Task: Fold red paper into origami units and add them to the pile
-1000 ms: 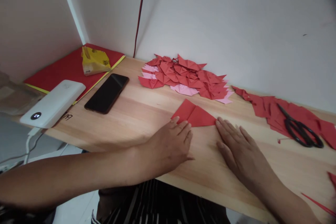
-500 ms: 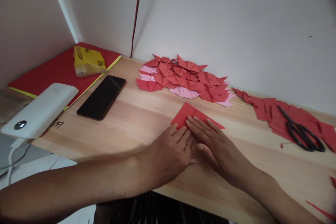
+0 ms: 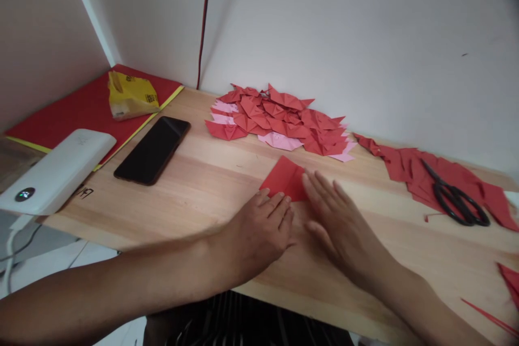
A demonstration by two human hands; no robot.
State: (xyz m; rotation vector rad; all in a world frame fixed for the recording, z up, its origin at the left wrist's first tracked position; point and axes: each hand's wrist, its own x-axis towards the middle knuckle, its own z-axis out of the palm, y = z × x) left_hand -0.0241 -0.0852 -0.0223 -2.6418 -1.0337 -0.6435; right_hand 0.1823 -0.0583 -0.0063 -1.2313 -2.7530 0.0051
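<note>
A piece of red paper (image 3: 283,175) with a crease lies on the wooden table, under the fingers of both hands. My left hand (image 3: 263,232) rests palm down, its fingertips pressing the near left edge of the paper. At the paper's right side is my right hand (image 3: 334,216), flat with fingers stretched out and the thumb apart. Its fingertips cover the right part of the sheet, so that edge is hidden. Behind the paper, a heap of folded red and pink paper shapes (image 3: 279,116) lies along the wall.
To the right, black-handled scissors (image 3: 458,203) lie on overlapping red paper pieces (image 3: 397,165). At left are a black phone (image 3: 152,150), a white power bank (image 3: 60,170) with a cable, and a yellow packet (image 3: 133,96) on a red sheet (image 3: 52,111). Red scraps (image 3: 486,316) lie near right.
My right hand has slid to the right across the paper, uncovering its middle. The paper's right corner, which stuck out before, no longer shows. My left hand stays at the near edge.
</note>
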